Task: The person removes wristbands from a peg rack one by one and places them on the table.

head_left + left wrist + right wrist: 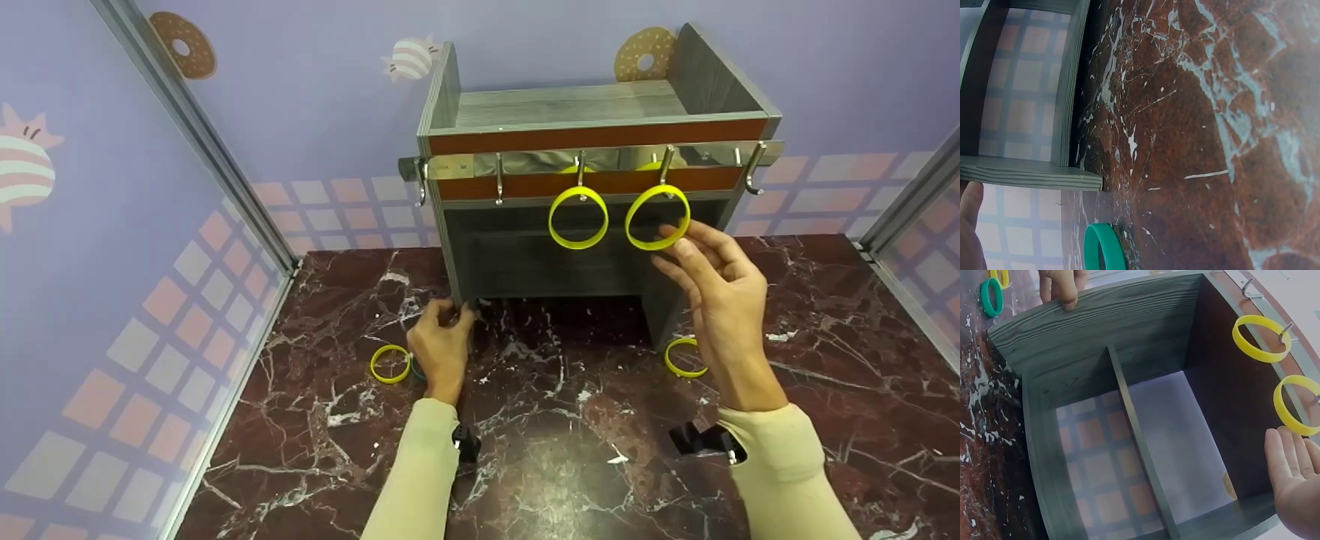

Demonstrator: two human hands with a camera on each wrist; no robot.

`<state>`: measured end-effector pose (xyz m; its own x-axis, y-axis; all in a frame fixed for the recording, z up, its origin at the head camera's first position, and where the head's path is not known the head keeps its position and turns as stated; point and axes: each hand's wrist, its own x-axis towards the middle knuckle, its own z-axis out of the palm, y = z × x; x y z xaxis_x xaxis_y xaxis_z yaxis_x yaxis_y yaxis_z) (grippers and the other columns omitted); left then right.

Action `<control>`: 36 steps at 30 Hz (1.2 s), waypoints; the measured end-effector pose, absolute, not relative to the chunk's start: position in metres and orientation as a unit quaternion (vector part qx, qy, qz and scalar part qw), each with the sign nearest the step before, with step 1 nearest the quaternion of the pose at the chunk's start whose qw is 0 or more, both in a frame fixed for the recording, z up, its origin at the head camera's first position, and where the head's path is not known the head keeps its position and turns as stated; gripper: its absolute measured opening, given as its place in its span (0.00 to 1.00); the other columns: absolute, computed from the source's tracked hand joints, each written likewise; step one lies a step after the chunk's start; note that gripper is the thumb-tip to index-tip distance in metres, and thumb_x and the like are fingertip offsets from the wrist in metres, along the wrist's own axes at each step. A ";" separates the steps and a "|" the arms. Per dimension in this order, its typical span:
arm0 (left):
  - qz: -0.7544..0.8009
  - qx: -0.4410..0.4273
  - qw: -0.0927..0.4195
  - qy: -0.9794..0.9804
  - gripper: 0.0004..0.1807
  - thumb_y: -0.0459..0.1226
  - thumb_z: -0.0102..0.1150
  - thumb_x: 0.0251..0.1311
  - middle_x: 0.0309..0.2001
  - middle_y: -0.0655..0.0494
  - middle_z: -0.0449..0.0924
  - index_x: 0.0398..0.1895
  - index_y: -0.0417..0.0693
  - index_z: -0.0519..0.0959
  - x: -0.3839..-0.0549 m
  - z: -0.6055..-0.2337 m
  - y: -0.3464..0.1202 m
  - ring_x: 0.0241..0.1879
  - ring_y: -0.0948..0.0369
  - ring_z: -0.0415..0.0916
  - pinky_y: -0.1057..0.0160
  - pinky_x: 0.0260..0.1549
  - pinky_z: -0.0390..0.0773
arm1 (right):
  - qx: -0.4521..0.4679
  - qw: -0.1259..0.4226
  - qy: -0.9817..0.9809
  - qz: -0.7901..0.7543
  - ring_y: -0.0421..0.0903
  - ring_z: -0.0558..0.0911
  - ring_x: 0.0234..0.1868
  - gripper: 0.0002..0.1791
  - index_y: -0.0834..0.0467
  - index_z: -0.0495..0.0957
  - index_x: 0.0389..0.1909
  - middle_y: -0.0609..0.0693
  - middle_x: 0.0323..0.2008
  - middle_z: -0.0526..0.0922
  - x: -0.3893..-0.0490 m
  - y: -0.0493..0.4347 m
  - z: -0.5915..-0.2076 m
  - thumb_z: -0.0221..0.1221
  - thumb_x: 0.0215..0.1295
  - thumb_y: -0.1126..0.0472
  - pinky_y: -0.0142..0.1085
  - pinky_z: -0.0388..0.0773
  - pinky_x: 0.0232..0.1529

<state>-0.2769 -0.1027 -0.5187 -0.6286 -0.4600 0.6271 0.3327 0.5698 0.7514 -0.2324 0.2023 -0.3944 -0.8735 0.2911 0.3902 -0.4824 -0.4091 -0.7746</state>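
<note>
Two yellow wristbands hang from hooks along the shelf unit's metal rail. My right hand (724, 289) pinches the lower edge of the right-hand yellow wristband (629, 229), thumb in front and a finger behind. Its neighbour, another yellow wristband (577, 246), hangs from the hook to the left. Low on the left side, my left hand (439, 345) grips the grey shelf unit (453, 259) by its side panel; the right wrist view shows those fingers over the panel edge. Near that hand lies a green wristband (1111, 247), mostly hidden by the hand in the head view.
A yellow wristband (373, 367) lies left of my left hand, and another yellow wristband (675, 369) lies beside my right forearm. Bare hooks, such as the left hook (499, 180) and the end hook (754, 169), stick out. Patterned walls enclose the marbled table (555, 450).
</note>
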 end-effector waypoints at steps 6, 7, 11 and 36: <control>-0.461 0.043 0.428 -0.776 0.07 0.30 0.78 0.50 0.28 0.50 0.89 0.29 0.41 0.87 -0.277 -0.518 -0.103 0.26 0.52 0.87 0.48 0.30 0.84 | 0.100 0.242 -0.499 0.826 0.57 0.87 0.51 0.16 0.77 0.79 0.58 0.69 0.50 0.85 -0.233 0.202 -0.394 0.62 0.73 0.74 0.46 0.86 0.52; -0.460 0.045 0.428 -0.776 0.07 0.31 0.78 0.50 0.28 0.50 0.89 0.29 0.41 0.87 -0.276 -0.518 -0.103 0.26 0.52 0.87 0.48 0.30 0.84 | 0.100 0.244 -0.498 0.826 0.58 0.87 0.50 0.16 0.77 0.79 0.57 0.69 0.49 0.86 -0.233 0.202 -0.394 0.62 0.73 0.74 0.46 0.86 0.51; -0.460 0.046 0.428 -0.777 0.07 0.31 0.79 0.49 0.28 0.49 0.89 0.28 0.41 0.86 -0.277 -0.519 -0.103 0.26 0.51 0.87 0.47 0.30 0.84 | 0.097 0.252 -0.487 0.831 0.57 0.89 0.46 0.14 0.79 0.79 0.54 0.69 0.45 0.87 -0.233 0.201 -0.394 0.63 0.71 0.76 0.45 0.87 0.49; -0.479 0.050 0.421 -0.769 0.06 0.31 0.77 0.49 0.29 0.49 0.89 0.28 0.42 0.87 -0.276 -0.519 -0.102 0.29 0.46 0.88 0.46 0.33 0.84 | 0.101 0.275 -0.445 0.846 0.57 0.89 0.40 0.14 0.81 0.80 0.52 0.71 0.42 0.86 -0.229 0.199 -0.381 0.65 0.68 0.77 0.44 0.87 0.46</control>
